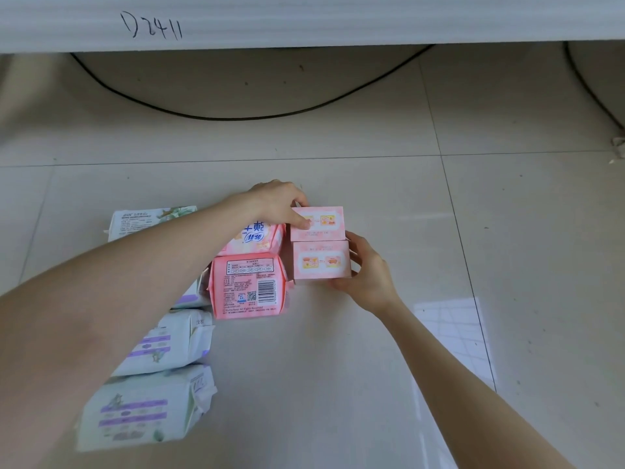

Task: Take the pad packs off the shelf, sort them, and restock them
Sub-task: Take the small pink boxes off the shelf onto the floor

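Looking down from my head: my left hand (279,204) pinches the far pink box (323,225), thumb on its top and fingers curled over its far edge. My right hand (367,275) wraps the right side of the near pink box (321,260). The two boxes touch on the tiled floor (338,367). Just left lies a pink pad pack (248,286), barcode up, and further left a row of white-and-lavender packs (162,343).

floor (372,367): smooth glazed tile, glossy, glare patch lower right. pink boxes (321,260) mid-frame: matt printed card. pink pack (248,286) left of them: glossy plastic film, crimped ends. white-lavender packs (162,346) lower left: soft satin film, wrinkled. board (338,22) along top: white, matt, finely ribbed. cable (236,117): matt black sheath.
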